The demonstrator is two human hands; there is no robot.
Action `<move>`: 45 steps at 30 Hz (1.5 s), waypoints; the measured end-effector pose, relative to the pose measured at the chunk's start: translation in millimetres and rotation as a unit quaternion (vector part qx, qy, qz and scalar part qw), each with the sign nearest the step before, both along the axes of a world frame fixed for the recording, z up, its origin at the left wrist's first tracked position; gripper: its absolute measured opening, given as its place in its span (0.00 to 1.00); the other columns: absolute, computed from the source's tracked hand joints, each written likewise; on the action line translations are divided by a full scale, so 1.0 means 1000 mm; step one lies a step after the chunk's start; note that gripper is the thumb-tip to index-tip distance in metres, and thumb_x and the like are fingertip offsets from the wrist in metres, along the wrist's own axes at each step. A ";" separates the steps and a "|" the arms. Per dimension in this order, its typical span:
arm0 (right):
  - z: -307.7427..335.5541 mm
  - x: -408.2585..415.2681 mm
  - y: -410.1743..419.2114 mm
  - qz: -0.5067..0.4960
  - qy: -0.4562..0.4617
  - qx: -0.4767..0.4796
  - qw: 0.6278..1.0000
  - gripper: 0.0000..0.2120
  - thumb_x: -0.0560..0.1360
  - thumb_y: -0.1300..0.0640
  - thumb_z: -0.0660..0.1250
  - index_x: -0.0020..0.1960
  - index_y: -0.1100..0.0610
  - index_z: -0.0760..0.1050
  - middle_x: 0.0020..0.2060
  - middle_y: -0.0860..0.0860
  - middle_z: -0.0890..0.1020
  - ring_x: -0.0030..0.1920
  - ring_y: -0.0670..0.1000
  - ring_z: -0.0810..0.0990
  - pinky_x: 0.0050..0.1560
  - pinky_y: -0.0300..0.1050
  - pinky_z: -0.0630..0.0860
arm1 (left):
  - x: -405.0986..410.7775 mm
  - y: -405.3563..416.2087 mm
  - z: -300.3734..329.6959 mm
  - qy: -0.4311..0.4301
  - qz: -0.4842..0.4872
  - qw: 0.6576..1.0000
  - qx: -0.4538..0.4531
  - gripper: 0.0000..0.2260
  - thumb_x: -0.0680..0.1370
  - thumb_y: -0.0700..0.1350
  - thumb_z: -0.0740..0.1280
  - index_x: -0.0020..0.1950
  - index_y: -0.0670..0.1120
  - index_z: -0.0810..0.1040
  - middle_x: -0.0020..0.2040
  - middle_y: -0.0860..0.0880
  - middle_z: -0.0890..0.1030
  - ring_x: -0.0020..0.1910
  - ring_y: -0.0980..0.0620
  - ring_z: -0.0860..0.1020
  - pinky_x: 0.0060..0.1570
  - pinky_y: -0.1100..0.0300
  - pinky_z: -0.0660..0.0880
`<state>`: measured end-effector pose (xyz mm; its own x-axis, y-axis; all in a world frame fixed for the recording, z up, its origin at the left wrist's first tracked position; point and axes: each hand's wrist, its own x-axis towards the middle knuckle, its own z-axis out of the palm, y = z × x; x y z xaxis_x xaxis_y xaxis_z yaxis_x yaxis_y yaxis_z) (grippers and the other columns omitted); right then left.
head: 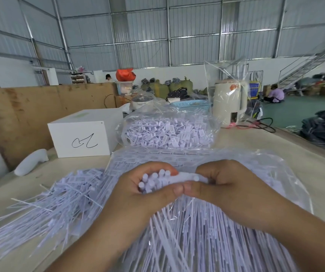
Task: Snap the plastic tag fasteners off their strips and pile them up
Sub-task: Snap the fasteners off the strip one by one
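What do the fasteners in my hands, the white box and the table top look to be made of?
Fasteners: likely moulded plastic, pale lilac-white, matte; thin uniform stems. White box: probably smooth matte cardboard, with crisp edges and a pen scrawl. Table: bare pale board, perhaps plywood; dull, scuffed surface.

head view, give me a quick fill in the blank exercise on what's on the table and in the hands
1. Both hands hold one bunch of fasteners; the left hand and right hand touch at the ____.
2. The box with a black scribble is ____ in colour.
3. The kettle stands inside a clear plastic ____.

Missing words: thumbs; white; bag
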<state>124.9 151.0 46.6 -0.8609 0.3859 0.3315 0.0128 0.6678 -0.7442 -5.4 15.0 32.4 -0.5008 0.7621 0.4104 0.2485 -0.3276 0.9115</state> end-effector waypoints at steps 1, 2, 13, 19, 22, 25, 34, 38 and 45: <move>-0.001 -0.002 -0.003 -0.019 0.014 -0.001 1.000 0.23 0.71 0.42 0.71 0.28 0.54 0.66 0.20 0.44 0.62 0.21 0.43 0.59 0.24 0.36 0.56 | 0.002 0.001 0.000 -0.003 0.020 1.000 0.011 0.09 0.61 0.46 0.77 0.40 0.51 0.84 0.36 0.53 0.84 0.35 0.59 0.81 0.34 0.69 0.75; -0.002 -0.004 -0.007 -0.037 0.031 -0.009 0.999 0.23 0.72 0.43 0.71 0.27 0.53 0.66 0.20 0.44 0.62 0.21 0.44 0.59 0.24 0.37 0.56 | 0.004 0.001 0.001 -0.004 0.040 0.999 0.022 0.10 0.61 0.46 0.79 0.40 0.52 0.84 0.36 0.54 0.84 0.35 0.59 0.81 0.34 0.69 0.75; 0.011 0.004 -0.017 -0.121 0.203 -0.104 0.966 0.32 0.67 0.31 0.68 0.34 0.60 0.66 0.25 0.59 0.63 0.24 0.53 0.62 0.30 0.40 0.65 | 0.012 -0.010 0.014 -0.164 0.056 0.984 0.053 0.15 0.53 0.41 0.79 0.37 0.51 0.83 0.30 0.55 0.77 0.27 0.57 0.74 0.33 0.59 0.71; 0.005 0.004 -0.011 0.081 0.058 -0.097 0.990 0.17 0.67 0.42 0.70 0.54 0.36 0.72 0.26 0.41 0.74 0.30 0.46 0.71 0.31 0.32 0.67 | 0.006 -0.011 0.010 0.004 0.014 1.000 0.024 0.11 0.61 0.50 0.77 0.41 0.55 0.84 0.39 0.56 0.83 0.38 0.60 0.81 0.35 0.70 0.74; 0.004 0.008 -0.004 0.079 0.027 -0.077 0.994 0.26 0.66 0.42 0.74 0.60 0.33 0.68 0.33 0.44 0.78 0.34 0.46 0.76 0.35 0.35 0.70 | 0.002 -0.010 0.011 0.051 0.020 0.998 0.017 0.07 0.65 0.47 0.75 0.41 0.55 0.84 0.37 0.57 0.83 0.36 0.61 0.80 0.35 0.70 0.74; 0.008 0.010 -0.002 0.061 0.021 -0.009 0.998 0.27 0.67 0.42 0.73 0.62 0.32 0.65 0.32 0.47 0.77 0.30 0.45 0.74 0.32 0.37 0.67 | 0.001 -0.007 0.009 0.077 0.059 0.995 0.007 0.05 0.67 0.46 0.73 0.41 0.55 0.84 0.37 0.56 0.83 0.36 0.60 0.79 0.36 0.70 0.74; 0.000 0.006 -0.011 0.124 -0.072 -0.034 0.989 0.39 0.62 0.38 0.76 0.65 0.26 0.57 0.38 0.43 0.82 0.43 0.38 0.81 0.43 0.29 0.71 | -0.008 -0.019 0.017 0.117 -0.193 0.971 -0.078 0.08 0.70 0.44 0.72 0.47 0.52 0.84 0.41 0.55 0.84 0.41 0.60 0.81 0.42 0.69 0.74; 0.000 0.005 -0.011 0.133 -0.088 -0.049 0.986 0.40 0.60 0.39 0.77 0.65 0.26 0.58 0.42 0.44 0.84 0.47 0.39 0.82 0.51 0.37 0.72 | -0.018 -0.025 0.024 0.135 -0.250 0.944 -0.167 0.13 0.70 0.42 0.72 0.52 0.55 0.83 0.46 0.56 0.84 0.44 0.60 0.80 0.45 0.68 0.74; -0.001 0.003 -0.011 0.125 -0.127 -0.010 0.984 0.37 0.65 0.43 0.78 0.65 0.27 0.60 0.43 0.42 0.84 0.45 0.39 0.83 0.49 0.39 0.75 | -0.018 -0.021 0.020 0.203 -0.250 0.916 -0.238 0.19 0.72 0.36 0.69 0.56 0.57 0.81 0.51 0.58 0.83 0.48 0.59 0.80 0.47 0.66 0.75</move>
<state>128.3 140.0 45.3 -0.9839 0.1560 0.0875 0.0375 0.6585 -0.7516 -23.8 -6.4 52.2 0.0799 0.9957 0.0470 0.5262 -0.0822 0.8464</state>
